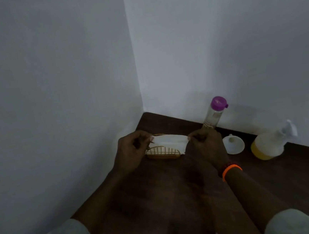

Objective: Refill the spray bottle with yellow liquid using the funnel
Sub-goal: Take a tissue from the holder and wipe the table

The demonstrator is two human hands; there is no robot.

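A white spray bottle [271,144] with yellow liquid in its base stands at the right by the wall. To its left a white funnel [234,143] lies on the dark wooden table [182,193]. A clear bottle [213,115] with a purple cap stands behind it against the wall. My left hand [130,154] and my right hand [207,144] each pinch one end of a white tissue [170,141], held stretched above a small wire tissue holder [163,152]. Neither hand touches the bottles or funnel.
The table sits in a corner, with white walls on the left and at the back. An orange band circles my right wrist [231,170]. The light is dim.
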